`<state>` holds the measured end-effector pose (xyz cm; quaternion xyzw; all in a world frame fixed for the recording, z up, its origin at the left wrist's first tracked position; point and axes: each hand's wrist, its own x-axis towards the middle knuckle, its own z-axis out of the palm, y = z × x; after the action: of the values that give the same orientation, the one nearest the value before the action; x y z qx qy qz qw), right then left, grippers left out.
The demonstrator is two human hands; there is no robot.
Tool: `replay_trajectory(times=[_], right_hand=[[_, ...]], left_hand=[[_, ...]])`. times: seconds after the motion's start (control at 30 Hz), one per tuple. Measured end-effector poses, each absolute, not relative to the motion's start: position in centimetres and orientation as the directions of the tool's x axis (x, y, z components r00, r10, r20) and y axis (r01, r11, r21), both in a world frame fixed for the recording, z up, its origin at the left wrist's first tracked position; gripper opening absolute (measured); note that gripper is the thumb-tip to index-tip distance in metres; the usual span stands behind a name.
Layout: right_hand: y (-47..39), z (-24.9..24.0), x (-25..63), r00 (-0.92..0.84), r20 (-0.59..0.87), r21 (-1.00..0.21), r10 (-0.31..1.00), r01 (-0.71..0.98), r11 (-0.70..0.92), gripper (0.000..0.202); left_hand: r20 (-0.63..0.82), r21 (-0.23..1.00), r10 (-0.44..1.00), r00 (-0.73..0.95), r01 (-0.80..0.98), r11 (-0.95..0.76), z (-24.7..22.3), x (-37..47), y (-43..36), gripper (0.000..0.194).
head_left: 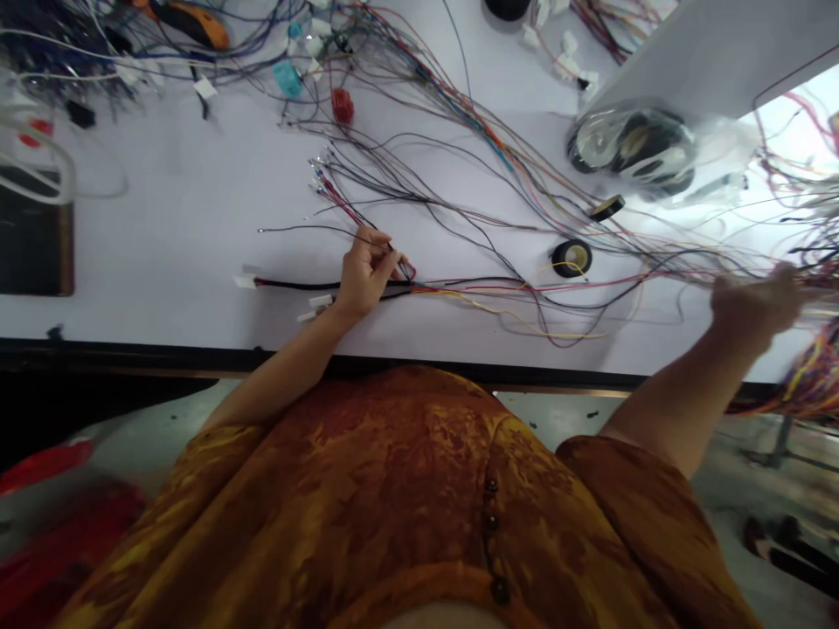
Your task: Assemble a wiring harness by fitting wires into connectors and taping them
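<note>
Pinching wires (345, 206) between closed left fingers (373, 236) over the surface (163, 227), likely to keep them apart from the black cable (301, 285); extending right fingers (783, 278) near strands (816, 259), cannot tell if gripping.

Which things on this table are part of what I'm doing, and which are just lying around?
Probably in the job:
wires in your left hand
black-sleeved cable beneath it

Probably just lying about:
orange-handled tool
red piece
plastic-wrapped rolls

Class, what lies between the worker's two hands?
Loose wires stretch between the left hand and the right hand, with a black tape roll among them, as the head view shows.
</note>
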<state>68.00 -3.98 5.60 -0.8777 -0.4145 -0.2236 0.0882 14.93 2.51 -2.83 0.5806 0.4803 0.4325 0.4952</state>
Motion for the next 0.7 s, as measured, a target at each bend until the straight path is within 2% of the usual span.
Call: replay_trajectory(times=[0.03,0.07,0.1,0.13,0.17,0.2,0.23,0.27,0.33,0.43,0.5,0.57,0.6,0.7], right_hand=[[-3.8,6.1,65.9,0.581,0.485,0.034,0.653,0.734,-0.678,0.047],[-3.6,6.5,63.2,0.621,0.471,-0.016,0.627,0.717,-0.697,0.041],[-3.5,6.8,59.7,0.621,0.434,-0.097,0.653,0.753,-0.651,0.028],[-3.5,7.0,55.8,0.568,0.309,-0.221,0.762,0.823,-0.524,0.019],[-3.5,6.9,51.7,0.387,0.134,-0.38,0.912,0.87,-0.313,0.02],[-3.5,6.8,47.7,0.139,0.009,-0.522,0.99,0.845,-0.114,0.02],[-3.5,6.5,44.1,-0.074,-0.048,-0.592,0.996,0.805,0.032,0.019],[-3.4,6.1,41.1,-0.201,-0.083,-0.603,0.976,0.79,0.111,0.021],[-3.1,5.7,37.1,-0.263,-0.158,-0.508,0.952,0.848,0.15,0.014],[-2.2,6.2,35.4,-0.218,-0.184,-0.361,0.958,0.922,0.141,0.022],[-1.6,7.0,35.4,-0.199,-0.147,-0.308,0.969,0.94,0.146,0.023],[-1.2,7.7,35.4,-0.22,-0.108,-0.27,0.969,0.945,0.184,0.024],[-1.1,7.9,35.3,-0.244,-0.089,-0.264,0.966,0.941,0.213,0.025],[-1.0,8.1,34.9,-0.314,-0.033,-0.318,0.949,0.903,0.288,0.025]], left_hand=[[0.015,0.991,0.986,0.167,0.127,-0.037,-2.9,14.9,2.6,0.037],[0.003,0.992,0.986,0.169,0.122,-0.024,-2.9,15.0,2.6,0.039],[-0.009,0.993,0.985,0.174,0.117,-0.012,-2.9,15.0,2.6,0.041],[-0.019,0.994,0.984,0.18,0.113,-0.002,-2.9,15.0,2.6,0.041],[-0.026,0.994,0.982,0.185,0.108,0.006,-2.9,15.0,2.7,0.042],[-0.031,0.995,0.981,0.19,0.101,0.012,-2.9,15.1,2.7,0.042],[-0.036,0.996,0.98,0.194,0.092,0.018,-2.8,15.1,2.7,0.041],[-0.04,0.996,0.979,0.198,0.082,0.024,-2.7,15.0,2.7,0.04],[-0.045,0.997,0.978,0.205,0.064,0.033,-2.6,14.9,2.7,0.035],[-0.034,0.994,0.961,0.273,0.112,0.004,-1.9,14.7,2.6,0.023],[-0.017,0.969,0.92,0.391,0.234,-0.082,-1.4,14.8,2.4,0.027],[-0.014,0.889,0.861,0.508,0.4,-0.221,-0.8,15.1,2.1,0.038],[-0.021,0.826,0.837,0.547,0.482,-0.294,-0.6,15.3,1.9,0.037],[-0.041,0.629,0.8,0.599,0.637,-0.445,-0.6,16.2,1.4,0.021]])
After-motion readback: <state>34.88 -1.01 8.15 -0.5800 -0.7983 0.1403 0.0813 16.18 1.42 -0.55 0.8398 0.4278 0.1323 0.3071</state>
